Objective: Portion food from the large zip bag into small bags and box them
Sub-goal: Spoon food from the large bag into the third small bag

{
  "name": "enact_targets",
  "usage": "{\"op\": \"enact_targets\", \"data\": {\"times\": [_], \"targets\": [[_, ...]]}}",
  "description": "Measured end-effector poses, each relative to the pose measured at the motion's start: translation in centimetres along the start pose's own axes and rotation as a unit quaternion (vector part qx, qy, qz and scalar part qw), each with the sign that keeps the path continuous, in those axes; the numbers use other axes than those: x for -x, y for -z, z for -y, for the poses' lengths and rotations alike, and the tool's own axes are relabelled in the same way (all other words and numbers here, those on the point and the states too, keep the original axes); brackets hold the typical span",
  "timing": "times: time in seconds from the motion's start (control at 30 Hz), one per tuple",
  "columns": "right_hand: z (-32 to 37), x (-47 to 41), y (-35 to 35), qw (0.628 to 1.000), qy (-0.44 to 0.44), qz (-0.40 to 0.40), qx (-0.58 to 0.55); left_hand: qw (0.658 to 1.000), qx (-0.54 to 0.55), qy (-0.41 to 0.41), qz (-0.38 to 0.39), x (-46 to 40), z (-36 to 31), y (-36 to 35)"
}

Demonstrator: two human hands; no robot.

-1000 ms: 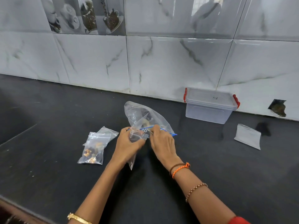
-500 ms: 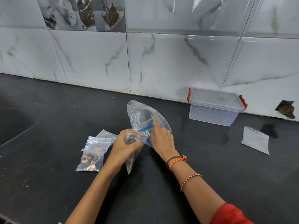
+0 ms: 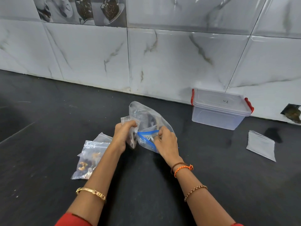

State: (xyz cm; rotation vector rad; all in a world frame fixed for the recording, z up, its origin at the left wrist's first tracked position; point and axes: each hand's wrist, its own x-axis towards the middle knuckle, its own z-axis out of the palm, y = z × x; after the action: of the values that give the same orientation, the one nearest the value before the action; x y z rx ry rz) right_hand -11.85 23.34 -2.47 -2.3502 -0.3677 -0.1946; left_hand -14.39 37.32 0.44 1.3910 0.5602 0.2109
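The large clear zip bag (image 3: 146, 116) with a blue zip strip stands on the black counter in the middle. My right hand (image 3: 167, 141) pinches its blue-edged mouth. My left hand (image 3: 123, 133) grips a small clear bag (image 3: 132, 141) upright just left of that mouth. A filled small bag (image 3: 88, 159) with brownish food lies flat to the left, overlapping another small bag (image 3: 104, 137) behind it. A clear plastic box (image 3: 218, 111) with red latches and its lid on stands by the wall at the right.
An empty small bag (image 3: 260, 145) lies flat on the counter (image 3: 48, 121) at the far right. A tiled marble-look wall (image 3: 162, 54) closes the back. A dark hole (image 3: 292, 113) shows in the wall at the right edge.
My left hand has raised the small bag higher beside the large bag's mouth. My right hand has shifted its hold on the blue zip edge. The camera has moved closer.
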Motion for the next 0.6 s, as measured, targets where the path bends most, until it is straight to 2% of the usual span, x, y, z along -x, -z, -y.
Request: {"op": "enact_targets", "data": {"times": [0.13, 0.27, 0.4, 0.6], "targets": [[-0.1, -0.1, -0.2, 0.999, -0.026, -0.002, -0.023, 0.997, 0.049, 0.016, -0.056, -0.5, 0.4, -0.8], [-0.1, -0.1, -0.3, 0.999, -0.044, -0.005, -0.026, 0.994, 0.066, -0.003, -0.093, -0.8, 0.7, -1.3], [-0.2, -0.5, -0.4, 0.993, -0.087, -0.014, -0.084, 0.996, 0.054, 0.003, -0.074, -1.2, 0.8, -1.1], [0.3, -0.7, 0.1, 0.96, -0.172, 0.022, -0.221, 0.997, 0.065, 0.018, -0.041, -1.6, 0.7, -0.6]]}}
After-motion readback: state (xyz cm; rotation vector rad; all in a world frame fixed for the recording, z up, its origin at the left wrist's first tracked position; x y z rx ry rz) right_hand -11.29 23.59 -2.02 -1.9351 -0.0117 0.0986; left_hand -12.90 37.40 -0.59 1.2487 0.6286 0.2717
